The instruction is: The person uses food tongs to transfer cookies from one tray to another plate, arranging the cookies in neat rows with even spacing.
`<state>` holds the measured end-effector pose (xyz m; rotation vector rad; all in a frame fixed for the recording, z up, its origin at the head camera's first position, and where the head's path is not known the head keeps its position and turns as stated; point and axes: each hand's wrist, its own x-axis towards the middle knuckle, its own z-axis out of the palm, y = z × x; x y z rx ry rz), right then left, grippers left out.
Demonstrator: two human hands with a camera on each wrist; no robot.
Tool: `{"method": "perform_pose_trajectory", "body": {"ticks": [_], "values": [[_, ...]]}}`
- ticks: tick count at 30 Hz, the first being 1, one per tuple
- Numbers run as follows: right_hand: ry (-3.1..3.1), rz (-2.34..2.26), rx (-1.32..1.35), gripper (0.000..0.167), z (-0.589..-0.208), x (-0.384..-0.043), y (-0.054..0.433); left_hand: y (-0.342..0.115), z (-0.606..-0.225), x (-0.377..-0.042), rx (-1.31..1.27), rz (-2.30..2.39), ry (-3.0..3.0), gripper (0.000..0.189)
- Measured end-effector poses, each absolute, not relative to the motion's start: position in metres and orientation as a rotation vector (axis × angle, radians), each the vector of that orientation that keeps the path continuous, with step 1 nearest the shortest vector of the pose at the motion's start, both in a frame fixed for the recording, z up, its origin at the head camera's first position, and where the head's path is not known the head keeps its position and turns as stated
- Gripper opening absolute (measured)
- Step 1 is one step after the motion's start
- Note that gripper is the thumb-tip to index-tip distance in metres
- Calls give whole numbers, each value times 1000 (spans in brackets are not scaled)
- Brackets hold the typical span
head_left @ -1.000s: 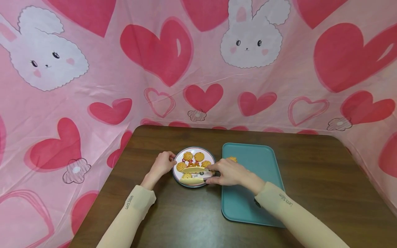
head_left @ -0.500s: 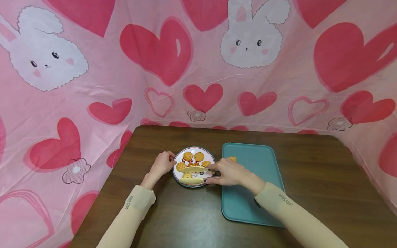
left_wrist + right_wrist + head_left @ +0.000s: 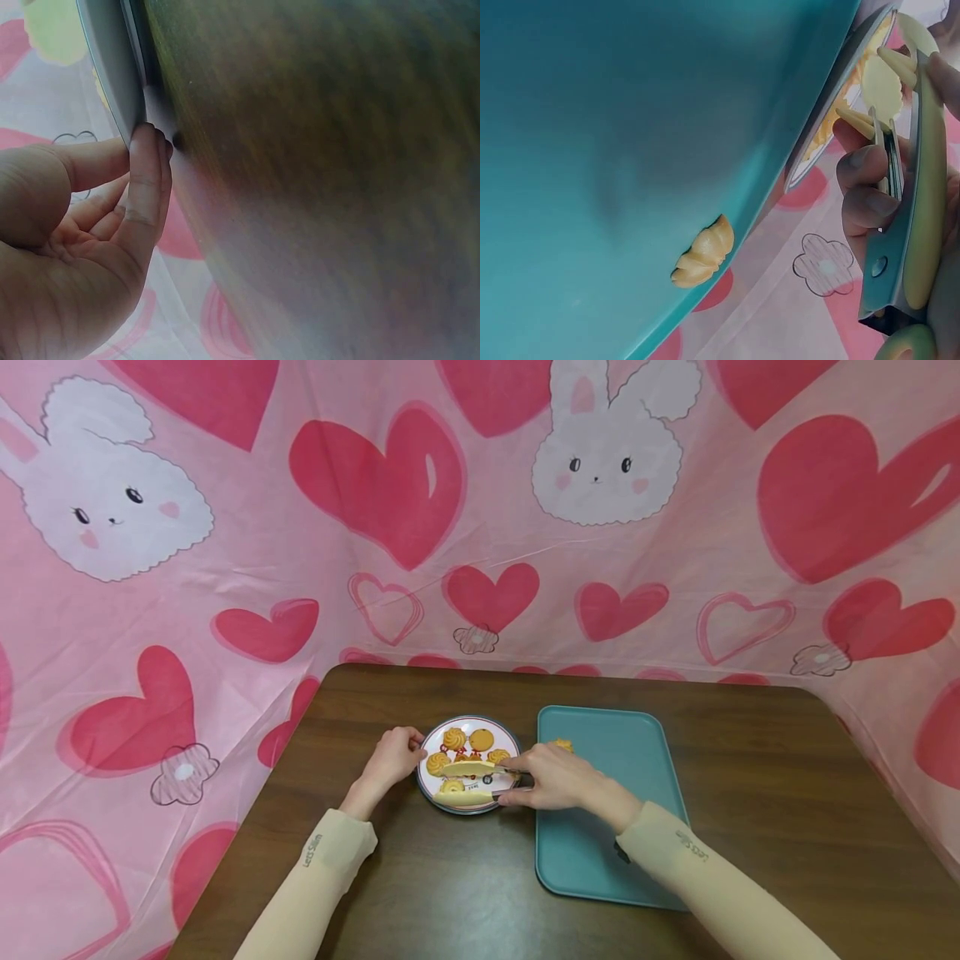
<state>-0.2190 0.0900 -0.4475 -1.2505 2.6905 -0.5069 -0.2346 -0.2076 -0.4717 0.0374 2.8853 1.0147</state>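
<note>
My left hand (image 3: 393, 753) pinches the rim of a round white plate (image 3: 472, 722) with a printed pattern. In the left wrist view, thumb and fingers (image 3: 142, 180) meet at the edge of the plate (image 3: 112, 75). Several golden cookies (image 3: 454, 739) lie on it, some swirled, one flat and round. Pale yellow tongs (image 3: 468, 771) reach over the plate from the right, gripped by my right hand (image 3: 558, 775). Their two tips stand apart, with a swirled cookie (image 3: 452, 786) showing between them. The right wrist view shows the fingers curled round the arms of the tongs (image 3: 922, 202).
A teal rectangular tray (image 3: 611, 852) lies right of the plate, under my right forearm. One shell-shaped cookie (image 3: 705, 255) rests on it near the edge, partly hidden by my hand in the head view. Both stand on a brown wooden table (image 3: 765, 793) before a pink heart-patterned cloth (image 3: 510, 527).
</note>
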Motion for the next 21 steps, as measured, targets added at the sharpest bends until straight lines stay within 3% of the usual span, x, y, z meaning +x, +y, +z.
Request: {"method": "perform_pose_trajectory", "body": {"ticks": [21], "values": [[2862,-582,-1202,65,-420,-233,141,-208,-472,-235,26,1024,2869,20]]}}
